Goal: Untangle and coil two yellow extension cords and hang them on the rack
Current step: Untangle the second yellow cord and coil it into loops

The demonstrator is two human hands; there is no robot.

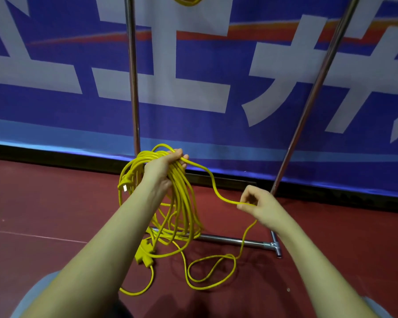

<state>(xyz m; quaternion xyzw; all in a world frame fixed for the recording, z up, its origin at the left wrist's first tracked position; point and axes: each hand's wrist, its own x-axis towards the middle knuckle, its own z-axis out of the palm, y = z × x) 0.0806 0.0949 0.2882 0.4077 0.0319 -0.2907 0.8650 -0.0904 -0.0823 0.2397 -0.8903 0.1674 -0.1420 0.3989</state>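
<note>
A: Currently the left hand (168, 164) is curled round the top of a bundle of thin yellow extension-cord loops (182, 203), fingers wrapped over the strands. The loops hang down unevenly, some reaching the floor.

B: And the right hand (260, 203)?

A: It pinches a single run of the same yellow cord between thumb and fingers, out to the right of the bundle. From the pinch the free tail (211, 274) drops to the dark red floor (44, 203) and lies there in a loose loop.

B: Risks?

A: Three noted. One: the yellow multi-outlet socket block (144, 251) lies on the floor under the bundle; if the tail is pulled quickly, it may drag or flip and snag. Two: hanging loops sit against the chrome base bar of the metal rack (234, 241); a strand could catch under it, though whether any passes beneath, I cannot tell. Three: the floor loop could tighten into a kink.

B: The yellow plug (124, 182)?

A: It dangles at the bundle's left side; it could slip through and re-tangle. Second yellow cord (186, 0) appears already hung at the top edge.
</note>
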